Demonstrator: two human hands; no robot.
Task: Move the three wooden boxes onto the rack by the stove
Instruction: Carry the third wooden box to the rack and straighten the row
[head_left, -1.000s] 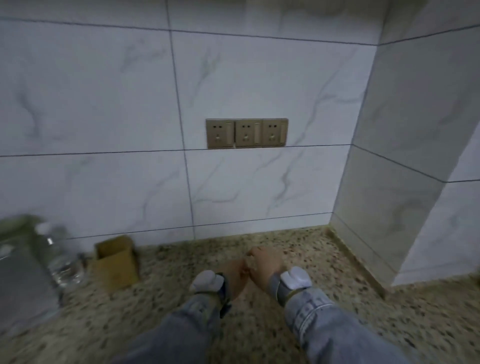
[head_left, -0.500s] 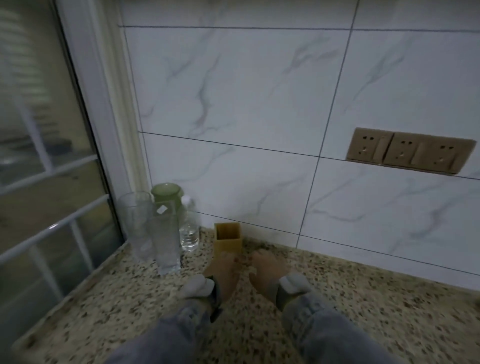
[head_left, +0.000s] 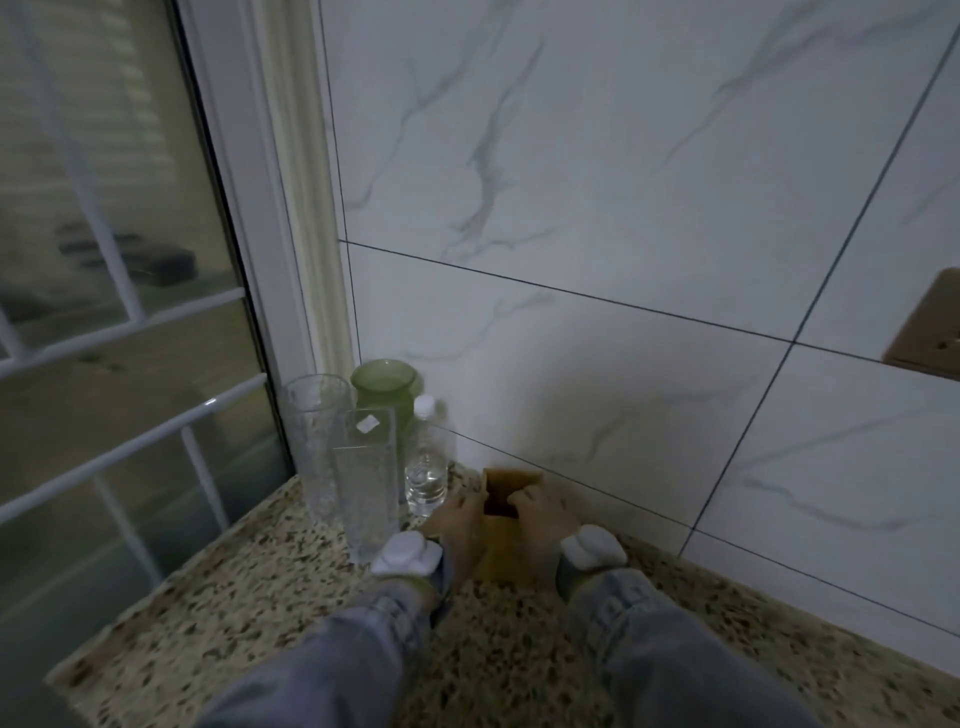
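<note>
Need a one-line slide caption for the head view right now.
Both hands, left hand and right hand, clasp an open wooden box on the speckled counter beside glass vases.

Matt wooden box (head_left: 501, 540); speckled stone counter (head_left: 291, 613) — glossy tiles (head_left: 597, 156)

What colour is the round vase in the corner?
Translucent green: the vase shows best in the head view.

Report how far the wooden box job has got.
Done: nothing visible; no rack or stove is in view. In hand: left hand and right hand clasp one wooden box on the counter. Left: carry it over; no other boxes show.
</note>
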